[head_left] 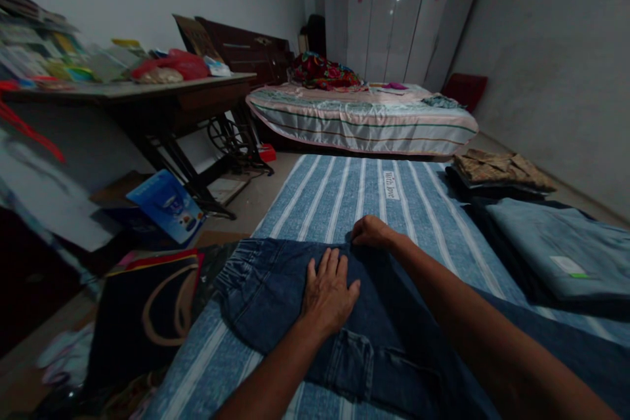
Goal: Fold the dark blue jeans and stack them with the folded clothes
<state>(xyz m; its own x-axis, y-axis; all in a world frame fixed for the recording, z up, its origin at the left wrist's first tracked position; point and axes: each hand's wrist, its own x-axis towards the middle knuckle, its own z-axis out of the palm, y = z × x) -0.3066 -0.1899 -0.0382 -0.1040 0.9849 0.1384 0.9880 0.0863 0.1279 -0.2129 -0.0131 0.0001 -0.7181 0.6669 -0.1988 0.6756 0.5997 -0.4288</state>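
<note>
A pair of dark blue jeans lies across the blue and white striped sheet, its gathered elastic waist toward the left and a pocket on the near side. My left hand rests flat on the denim with its fingers stretched out. To the right of it, my right hand has its fingers curled in a pinch on the far edge of the jeans. The legs run off to the right under my right forearm.
Folded clothes and a patterned brown garment are stacked at the right. On the left stand a sewing-machine table, a blue box and a black bag. Another bed is behind.
</note>
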